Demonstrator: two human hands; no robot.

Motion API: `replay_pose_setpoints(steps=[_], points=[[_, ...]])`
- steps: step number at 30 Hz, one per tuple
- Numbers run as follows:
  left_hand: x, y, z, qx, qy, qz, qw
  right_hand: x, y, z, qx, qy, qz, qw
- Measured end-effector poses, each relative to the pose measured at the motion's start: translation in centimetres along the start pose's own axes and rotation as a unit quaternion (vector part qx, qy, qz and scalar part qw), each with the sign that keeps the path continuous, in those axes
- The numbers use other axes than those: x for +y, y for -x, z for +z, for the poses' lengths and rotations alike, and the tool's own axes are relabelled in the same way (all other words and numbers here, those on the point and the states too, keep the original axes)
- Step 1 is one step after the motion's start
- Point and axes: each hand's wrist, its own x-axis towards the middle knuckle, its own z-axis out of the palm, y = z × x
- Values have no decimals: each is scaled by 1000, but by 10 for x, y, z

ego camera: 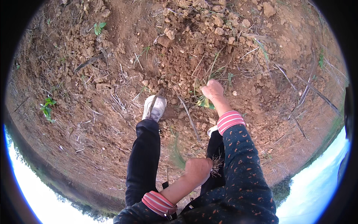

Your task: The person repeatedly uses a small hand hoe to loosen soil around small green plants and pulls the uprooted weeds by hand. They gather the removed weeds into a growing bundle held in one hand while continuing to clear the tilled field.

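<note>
My left hand (198,171) is closed around a bunch of thin green plants; their leafy tops (176,152) hang out on the left of the fist and the pale, stringy roots (216,165) stick out on the right. Farther forward, my right hand (213,90) is closed at the base of a tuft of grass (215,71) by the soil. Its fingertips are hidden from view. Just below that hand lie some yellow-green leaves (205,102).
Cloddy brown soil (179,64) surrounds my feet. A dry stalk lies across my light shoe (155,107); another stick (189,119) lies between my legs. Small green plants grow at left (47,107) and upper left (99,28). Long dry stems (316,91) lie at right.
</note>
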Motion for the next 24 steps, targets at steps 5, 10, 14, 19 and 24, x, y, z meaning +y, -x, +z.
replay_pose_setpoints(steps=[5, 10, 14, 19, 24], points=[[-17, -6, 3, 11, -109, -29, 994, 26, 106, -21, -88, -99, -75, 988], [-2, 66, 10, 96, -95, 50, 990, 131, 259, -98, -38, -223, 69, 972], [41, 153, -25, 248, -75, -1, 966, 234, 371, -148, 42, -60, 164, 984], [92, 226, -87, 326, -74, 21, 942, 328, 483, -136, 171, -284, 291, 897], [215, 247, -89, 347, 197, 185, 898, 346, 552, -131, 303, -771, 208, 520]])
